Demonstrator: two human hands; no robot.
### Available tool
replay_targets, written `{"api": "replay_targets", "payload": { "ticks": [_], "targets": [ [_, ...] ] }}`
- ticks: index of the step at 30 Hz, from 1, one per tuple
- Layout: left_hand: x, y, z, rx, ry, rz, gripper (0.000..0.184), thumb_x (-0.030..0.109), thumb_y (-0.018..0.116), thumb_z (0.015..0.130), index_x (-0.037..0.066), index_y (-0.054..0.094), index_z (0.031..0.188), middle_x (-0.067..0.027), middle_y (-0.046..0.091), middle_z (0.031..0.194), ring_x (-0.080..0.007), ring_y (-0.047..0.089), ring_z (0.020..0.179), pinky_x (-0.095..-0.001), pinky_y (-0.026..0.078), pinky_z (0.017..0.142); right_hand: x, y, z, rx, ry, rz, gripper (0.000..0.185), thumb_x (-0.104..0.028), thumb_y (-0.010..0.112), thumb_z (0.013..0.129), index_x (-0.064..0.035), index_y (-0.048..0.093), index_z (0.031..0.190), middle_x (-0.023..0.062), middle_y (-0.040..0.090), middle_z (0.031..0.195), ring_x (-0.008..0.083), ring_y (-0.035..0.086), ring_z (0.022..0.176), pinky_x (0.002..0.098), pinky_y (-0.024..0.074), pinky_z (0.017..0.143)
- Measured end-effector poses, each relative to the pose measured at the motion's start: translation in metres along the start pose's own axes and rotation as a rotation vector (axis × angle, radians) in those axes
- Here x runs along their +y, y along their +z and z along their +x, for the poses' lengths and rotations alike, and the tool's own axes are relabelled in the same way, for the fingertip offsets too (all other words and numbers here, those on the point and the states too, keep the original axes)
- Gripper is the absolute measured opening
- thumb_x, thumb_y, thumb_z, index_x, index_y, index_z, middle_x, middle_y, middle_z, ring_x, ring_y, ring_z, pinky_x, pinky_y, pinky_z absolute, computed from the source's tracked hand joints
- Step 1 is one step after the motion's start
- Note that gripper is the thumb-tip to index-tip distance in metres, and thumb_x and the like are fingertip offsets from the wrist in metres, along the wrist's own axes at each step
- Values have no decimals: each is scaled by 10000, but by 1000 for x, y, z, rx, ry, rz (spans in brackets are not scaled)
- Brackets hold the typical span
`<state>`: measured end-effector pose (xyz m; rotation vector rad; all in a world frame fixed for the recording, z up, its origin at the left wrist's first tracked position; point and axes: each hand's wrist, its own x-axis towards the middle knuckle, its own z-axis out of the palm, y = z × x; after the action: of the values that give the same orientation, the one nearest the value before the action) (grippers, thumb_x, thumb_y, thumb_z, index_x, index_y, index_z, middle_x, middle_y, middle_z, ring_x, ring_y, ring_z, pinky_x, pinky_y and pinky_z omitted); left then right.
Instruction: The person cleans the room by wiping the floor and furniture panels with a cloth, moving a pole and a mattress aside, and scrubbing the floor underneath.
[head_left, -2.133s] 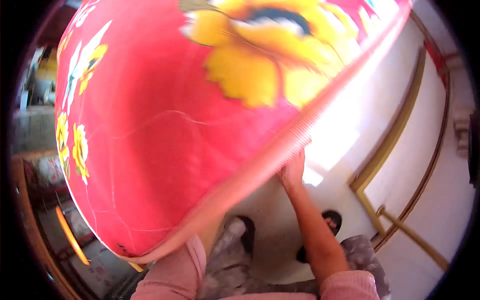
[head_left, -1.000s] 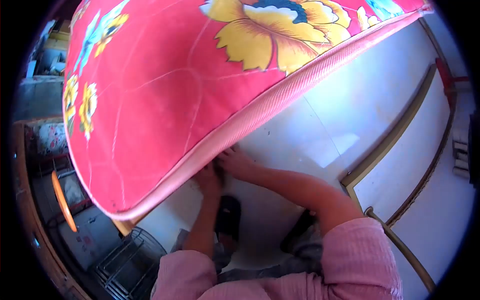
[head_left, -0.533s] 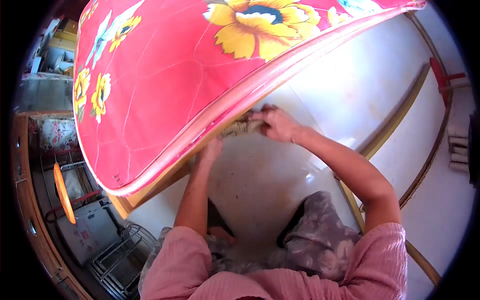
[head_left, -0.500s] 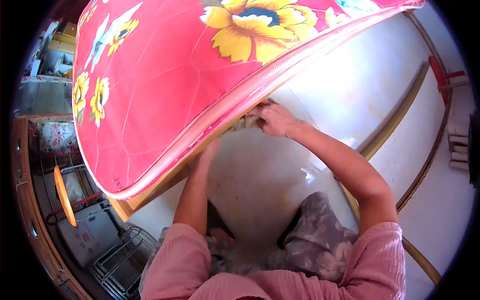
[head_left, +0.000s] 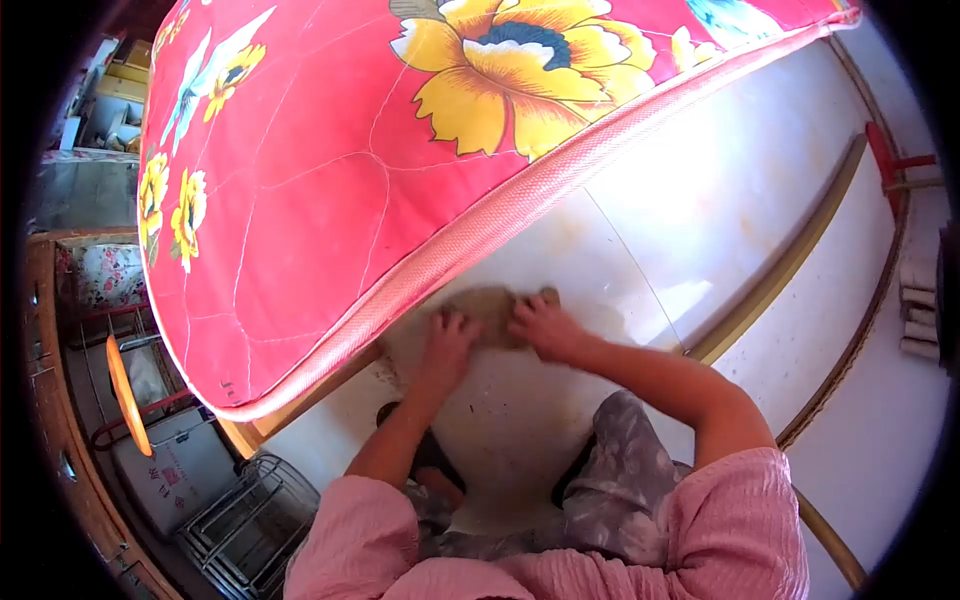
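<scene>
Low over the pale floor, my left hand (head_left: 452, 347) and my right hand (head_left: 543, 326) close on opposite ends of a tan, brush-like object (head_left: 488, 314). Motion blurs its outline, and its exact kind is unclear. Above and left of my hands spreads a thick red mattress (head_left: 310, 190) with yellow flowers and a pink piped edge. It rests on a wooden frame (head_left: 300, 408), whose edge shows beneath it near my left forearm.
A metal wire rack (head_left: 250, 520), a white box (head_left: 170, 470) and an orange round-edged object (head_left: 127, 395) stand at the left. A long wooden strip (head_left: 790, 265) crosses the right side. The glossy floor (head_left: 520, 410) lies between my legs.
Both hands and the tan object have come away from under the mattress edge, down toward me, and now show over the floor. The mattress appears slightly lower in the view.
</scene>
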<state>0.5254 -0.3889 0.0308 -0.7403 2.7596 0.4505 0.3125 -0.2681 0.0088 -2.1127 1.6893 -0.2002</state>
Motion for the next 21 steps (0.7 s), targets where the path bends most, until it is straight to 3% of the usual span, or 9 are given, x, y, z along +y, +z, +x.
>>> {"api": "replay_targets", "payload": {
  "ticks": [1,3,5,9,12,14,15,17,21],
  "targets": [
    [6,17,-22,-37,69,39,471,67,650,742,169,623,1201,-141,503,1207,-409,420,1170,-499,443,971,-19,3,-17,-216,-25,1,425,-144,643,754,-148,583,1175,154,475,1274,365,472,1126,479,446,925],
    [26,11,-59,-180,118,-70,509,19,661,705,164,619,1191,-121,513,1193,-381,456,1136,-472,467,945,-46,26,-53,-262,-152,56,453,-170,691,727,-160,584,1167,101,478,1281,358,474,1133,497,469,908],
    [31,16,-77,-335,177,-201,497,-3,660,690,152,632,1162,-114,536,1142,-353,499,1087,-446,479,918,-68,20,-68,-490,3,389,456,-155,700,702,-156,596,1146,115,522,1223,345,498,1134,464,474,904],
    [35,-31,-36,-548,96,-598,417,-22,637,710,118,656,1103,-112,593,1059,-307,584,1002,-391,492,870,-23,-32,-75,-478,35,935,477,-125,667,709,-146,601,1182,146,574,1095,336,558,1056,411,473,907],
    [21,-33,20,-118,150,-776,394,-69,578,749,75,652,1108,-130,630,1066,-293,613,1001,-373,483,871,34,-80,-66,-219,190,1013,552,-116,648,720,-166,581,1266,156,594,1050,325,588,1006,406,492,871],
    [27,-67,74,55,121,-788,415,-111,535,783,61,635,1147,-140,641,1093,-284,610,1041,-374,471,901,82,-110,-47,17,115,657,555,-107,629,740,-197,577,1285,151,602,1056,315,592,1009,411,504,853],
    [21,-74,105,-5,97,-715,480,-143,522,771,52,614,1200,-125,604,1248,-268,539,1225,-353,401,1057,99,-132,-36,-34,218,490,529,-132,622,766,-197,580,1289,152,611,1087,309,593,1042,403,492,893],
    [22,-67,161,146,165,-587,509,-100,538,790,102,589,1254,-140,588,1235,-307,529,1190,-390,421,1024,136,-148,-16,-78,373,213,505,-153,607,799,-233,575,1296,150,602,1151,307,591,1083,400,467,947],
    [72,-69,206,106,150,-107,579,-49,555,808,189,523,1336,-121,509,1292,-362,474,1180,-442,446,976,177,-102,-17,23,595,26,569,-136,619,778,-316,528,1310,153,526,1280,363,570,1089,439,438,965]
  ]
}}
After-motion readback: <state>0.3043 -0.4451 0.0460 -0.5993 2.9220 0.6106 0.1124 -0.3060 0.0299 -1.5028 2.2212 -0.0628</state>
